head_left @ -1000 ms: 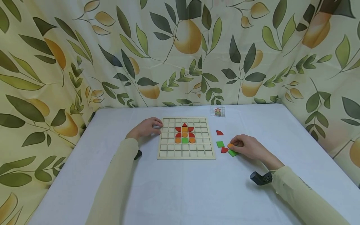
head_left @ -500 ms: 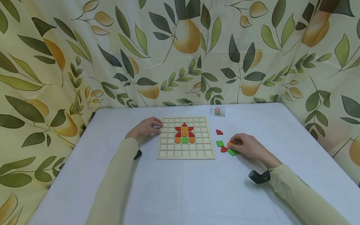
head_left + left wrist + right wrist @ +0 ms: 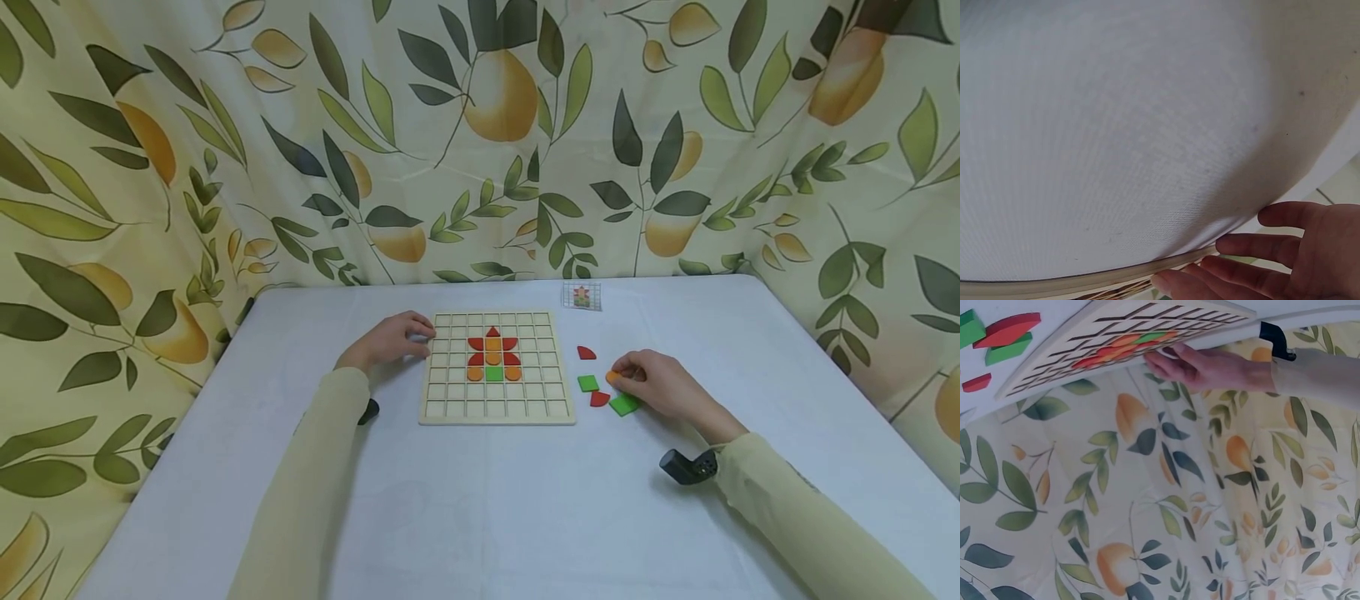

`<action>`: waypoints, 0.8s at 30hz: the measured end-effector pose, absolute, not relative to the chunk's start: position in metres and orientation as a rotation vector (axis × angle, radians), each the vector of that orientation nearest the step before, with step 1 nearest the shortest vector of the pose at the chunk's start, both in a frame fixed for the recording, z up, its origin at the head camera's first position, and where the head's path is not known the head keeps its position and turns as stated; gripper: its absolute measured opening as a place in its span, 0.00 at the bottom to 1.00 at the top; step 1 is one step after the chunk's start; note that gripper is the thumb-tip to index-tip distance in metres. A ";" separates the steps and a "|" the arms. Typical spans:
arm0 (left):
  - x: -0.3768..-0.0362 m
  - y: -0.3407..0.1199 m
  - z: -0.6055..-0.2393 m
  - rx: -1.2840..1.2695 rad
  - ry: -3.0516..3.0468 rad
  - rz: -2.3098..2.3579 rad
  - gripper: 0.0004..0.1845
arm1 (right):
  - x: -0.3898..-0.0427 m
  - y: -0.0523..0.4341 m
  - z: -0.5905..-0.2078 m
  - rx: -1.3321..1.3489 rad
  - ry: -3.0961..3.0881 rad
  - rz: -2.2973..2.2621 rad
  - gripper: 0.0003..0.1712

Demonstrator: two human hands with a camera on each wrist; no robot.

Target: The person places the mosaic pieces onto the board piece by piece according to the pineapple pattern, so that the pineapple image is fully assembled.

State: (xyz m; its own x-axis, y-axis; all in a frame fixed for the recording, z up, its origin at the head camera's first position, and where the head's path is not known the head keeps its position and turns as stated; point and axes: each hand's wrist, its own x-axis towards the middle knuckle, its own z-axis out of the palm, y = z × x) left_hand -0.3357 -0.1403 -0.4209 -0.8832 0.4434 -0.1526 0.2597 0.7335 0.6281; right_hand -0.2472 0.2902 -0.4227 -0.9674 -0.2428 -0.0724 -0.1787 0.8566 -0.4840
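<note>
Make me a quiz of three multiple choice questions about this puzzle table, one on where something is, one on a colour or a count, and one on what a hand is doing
1. Where is the left hand?
A. on the left edge of the grid board
B. on the small card
C. raised off the table

2. How many green pieces lie loose to the right of the board?
A. none
B. two
C. five

3. What is the right hand doing?
A. lying flat and open
B. pinching an orange piece
C. pressing on the board

Answers:
1 A: its fingertips rest on the board's left edge.
2 B: one green square and one green piece by the right hand.
3 B: its fingertips close round the orange piece beside the loose ones.
</note>
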 end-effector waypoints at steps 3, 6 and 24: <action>-0.336 -0.141 -0.422 0.556 2.650 0.881 0.20 | -0.253 0.290 -0.423 -0.301 2.919 -0.710 0.17; -0.337 -0.141 -0.423 0.550 2.650 0.874 0.19 | -0.257 0.290 -0.422 -0.288 2.901 -0.702 0.19; -0.339 -0.142 -0.423 0.562 2.659 0.872 0.19 | -0.268 0.236 -0.409 -0.389 2.910 -0.810 0.18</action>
